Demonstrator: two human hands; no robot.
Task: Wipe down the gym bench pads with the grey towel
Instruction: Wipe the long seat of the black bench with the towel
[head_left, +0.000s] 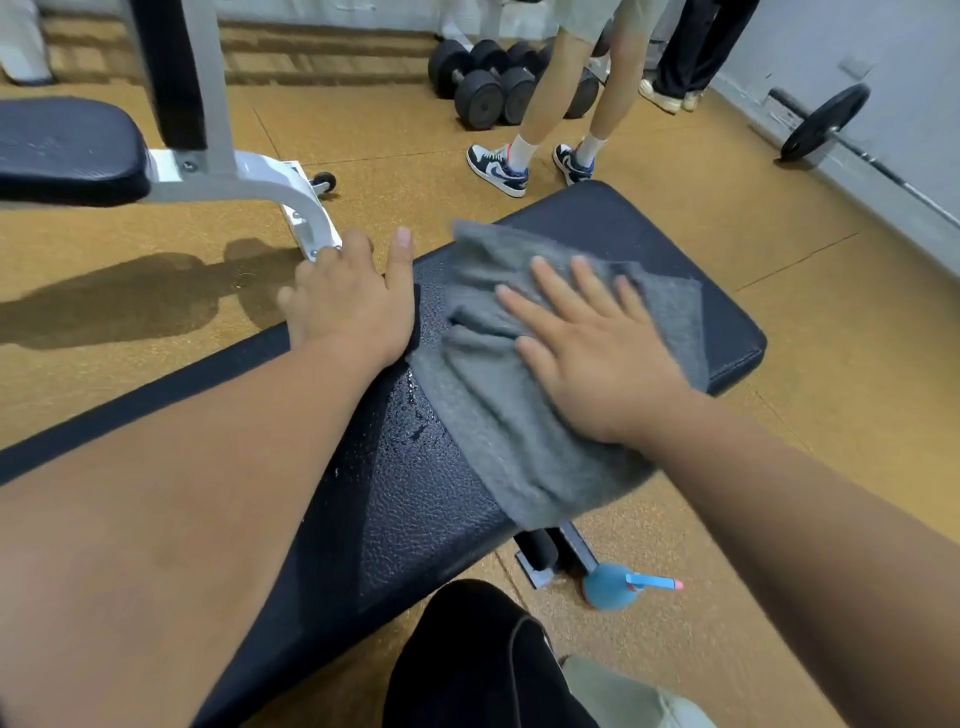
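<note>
A long black bench pad (426, 499) runs from the lower left to the upper right. The grey towel (498, 415) lies crumpled across its far half, one end hanging over the near edge. My right hand (592, 353) presses flat on the towel, fingers spread. My left hand (353, 301) grips the pad's far edge, thumb on top, fingers wrapped over the side. Wet drops glisten on the pad beside the towel.
A second bench with a black pad (62, 145) and white frame (260, 182) stands at the left. Dumbbells (493, 88) and a barbell (826, 124) lie at the back. A person's legs (550, 104) stand beyond the bench. A blue spray bottle (613, 592) lies on the floor.
</note>
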